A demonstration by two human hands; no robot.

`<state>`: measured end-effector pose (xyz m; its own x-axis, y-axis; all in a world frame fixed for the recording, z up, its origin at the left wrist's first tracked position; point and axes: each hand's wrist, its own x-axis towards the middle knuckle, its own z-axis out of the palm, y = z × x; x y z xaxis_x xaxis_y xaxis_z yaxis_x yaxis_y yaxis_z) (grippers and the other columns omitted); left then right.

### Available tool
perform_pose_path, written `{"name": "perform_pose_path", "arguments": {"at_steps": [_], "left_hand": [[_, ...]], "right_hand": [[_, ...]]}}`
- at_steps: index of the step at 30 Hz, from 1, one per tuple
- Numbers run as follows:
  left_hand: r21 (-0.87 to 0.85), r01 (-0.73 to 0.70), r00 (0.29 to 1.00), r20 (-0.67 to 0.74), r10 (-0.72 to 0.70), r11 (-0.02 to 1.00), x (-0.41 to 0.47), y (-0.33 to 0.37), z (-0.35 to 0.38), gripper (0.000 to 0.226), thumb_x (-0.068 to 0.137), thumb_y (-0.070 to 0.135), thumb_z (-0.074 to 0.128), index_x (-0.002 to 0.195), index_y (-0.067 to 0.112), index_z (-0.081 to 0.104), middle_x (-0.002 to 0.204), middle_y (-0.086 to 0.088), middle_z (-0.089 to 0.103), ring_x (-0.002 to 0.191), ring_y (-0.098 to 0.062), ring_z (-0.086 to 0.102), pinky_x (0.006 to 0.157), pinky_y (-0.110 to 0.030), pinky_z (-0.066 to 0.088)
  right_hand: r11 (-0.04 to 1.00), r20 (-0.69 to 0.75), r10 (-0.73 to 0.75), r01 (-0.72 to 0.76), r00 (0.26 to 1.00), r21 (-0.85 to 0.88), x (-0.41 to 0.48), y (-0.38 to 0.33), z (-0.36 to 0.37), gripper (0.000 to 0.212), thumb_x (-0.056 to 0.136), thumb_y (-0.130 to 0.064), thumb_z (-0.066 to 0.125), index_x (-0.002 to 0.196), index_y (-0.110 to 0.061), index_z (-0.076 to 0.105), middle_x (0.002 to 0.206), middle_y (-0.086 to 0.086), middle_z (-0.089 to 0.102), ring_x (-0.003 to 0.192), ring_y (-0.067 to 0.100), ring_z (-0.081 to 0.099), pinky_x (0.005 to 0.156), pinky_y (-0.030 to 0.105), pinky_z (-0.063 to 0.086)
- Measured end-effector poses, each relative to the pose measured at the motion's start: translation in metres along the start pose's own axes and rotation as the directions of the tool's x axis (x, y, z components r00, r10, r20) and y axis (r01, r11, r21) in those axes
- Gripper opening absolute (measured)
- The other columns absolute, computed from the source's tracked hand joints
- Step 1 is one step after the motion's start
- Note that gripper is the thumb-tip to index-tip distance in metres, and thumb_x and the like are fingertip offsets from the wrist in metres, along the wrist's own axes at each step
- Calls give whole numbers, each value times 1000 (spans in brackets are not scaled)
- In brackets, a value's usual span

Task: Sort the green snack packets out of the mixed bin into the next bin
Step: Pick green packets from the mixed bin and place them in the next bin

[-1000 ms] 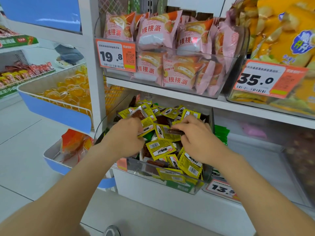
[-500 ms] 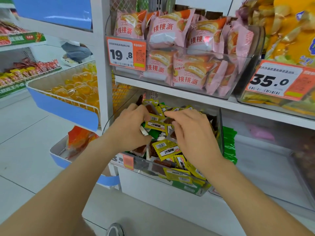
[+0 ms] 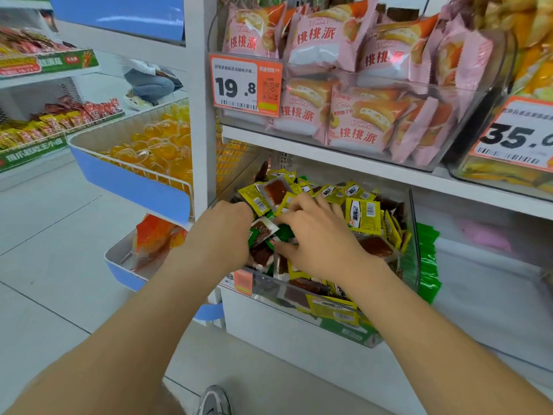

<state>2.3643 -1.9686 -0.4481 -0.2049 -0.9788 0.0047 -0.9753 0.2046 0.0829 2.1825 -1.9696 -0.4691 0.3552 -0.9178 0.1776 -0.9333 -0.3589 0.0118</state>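
The left hand [image 3: 227,232] curls into the pile with its fingertips buried, so I cannot tell whether it grasps anything. The right hand [image 3: 317,244] lies spread and loose over yellow packets [image 3: 362,216], likely parting them to bare the green packets [image 3: 284,233] between the hands. Both work in the mixed bin [image 3: 414,229]. The next bin [image 3: 493,280], to its right, holds a green stack [image 3: 428,259].

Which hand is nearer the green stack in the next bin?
Right. The right hand is left of the green stack, in the mixed bin; the left hand is farther left.
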Motion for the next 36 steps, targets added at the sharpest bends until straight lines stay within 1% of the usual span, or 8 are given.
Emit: {"name": "perform_pose_path", "arguments": {"at_steps": [5, 8, 12, 19, 23, 28, 33, 36], "left_hand": [[-166, 19, 986, -158, -46, 986, 5, -7, 2, 22, 83, 11, 65, 68, 15, 50, 73, -11, 54, 63, -31, 51, 50, -35, 41], [-239, -23, 950, -309, -54, 971, 9, -9, 4, 22, 90, 6, 57, 95, 19, 74, 95, -11, 68, 81, -38, 62, 70, -46, 57], [-234, -90, 898, -440, -23, 968, 9, -3, 3, 34, 97, 8, 57, 108, 36, 74, 111, -7, 54, 106, -37, 50, 95, -45, 39], [-465, 43, 987, -115, -109, 884, 0, -3, -7, 27, 94, 13, 56, 77, 17, 77, 80, -3, 72, 80, -24, 65, 68, -39, 60], [-487, 75, 980, -123, -153, 870, 0, -3, -4, 42, 96, 21, 58, 57, 7, 52, 53, -6, 49, 52, -22, 42, 49, -34, 43], [-413, 36, 986, -136, -101, 910, 1, -12, -3, 32, 89, 6, 73, 118, 20, 74, 123, -4, 66, 109, -25, 63, 85, -35, 58], [-552, -11, 960, -239, -145, 834, 2, -10, -4, 53, 86, 5, 77, 128, 27, 54, 120, -1, 67, 95, -24, 65, 66, -27, 55], [-711, -13, 953, -222, -208, 703, 2, -4, -4, 50, 86, 9, 77, 127, 30, 57, 112, 3, 72, 96, -20, 71, 77, -43, 63]], "right_hand": [[988, -167, -24, -3, 986, -156, 7, 8, 3, 15, 100, -33, 67, 113, -34, 74, 118, -5, 57, 118, 25, 47, 93, 43, 36], [995, -112, -57, 48, 992, -82, 6, 19, 4, 26, 97, -25, 67, 120, -36, 70, 122, -7, 53, 119, 23, 43, 93, 43, 34], [997, 67, -52, 48, 996, 62, 0, 17, -5, 54, 93, -50, 60, 145, -38, 55, 134, -2, 41, 125, 27, 35, 99, 50, 34], [999, 14, 39, -39, 999, -18, 3, 1, -2, 74, 71, -89, 58, 112, -29, 70, 116, -3, 42, 114, 25, 41, 95, 47, 38], [971, -12, 189, -185, 982, 152, 8, -11, 1, 55, 75, -71, 74, 112, -30, 72, 122, 0, 46, 120, 30, 41, 96, 46, 35], [854, -64, 325, -264, 943, 448, 10, -7, -3, 8, 84, -43, 78, 90, -41, 74, 113, -9, 62, 122, 26, 47, 97, 43, 34], [725, -173, 377, -173, 910, 666, 1, 1, -17, 13, 86, -21, 77, 83, -29, 68, 79, -16, 70, 73, 3, 68, 75, 32, 60], [606, -219, 457, -122, 862, 786, -15, 3, -25, 13, 89, -13, 77, 89, -22, 67, 82, -9, 73, 75, 3, 71, 69, 23, 59]]}}
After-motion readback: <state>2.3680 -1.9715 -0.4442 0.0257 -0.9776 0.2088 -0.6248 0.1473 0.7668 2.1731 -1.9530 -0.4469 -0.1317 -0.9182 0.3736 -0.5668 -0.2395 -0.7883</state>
